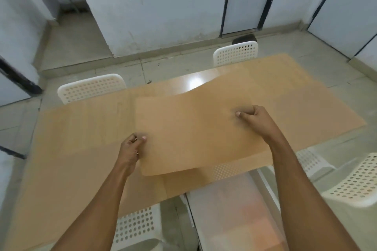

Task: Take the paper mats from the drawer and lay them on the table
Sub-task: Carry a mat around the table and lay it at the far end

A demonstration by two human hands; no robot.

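Wooden table (81,128), white chairs (91,87) round it.
L hand (131,149) & R hand (253,117) each pinch a side edge of paper mat (195,128), held just above tabletop.

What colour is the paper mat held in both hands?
Plain tan-brown, with no visible pattern: the paper mat, close to the table's own colour, seen in the head view.
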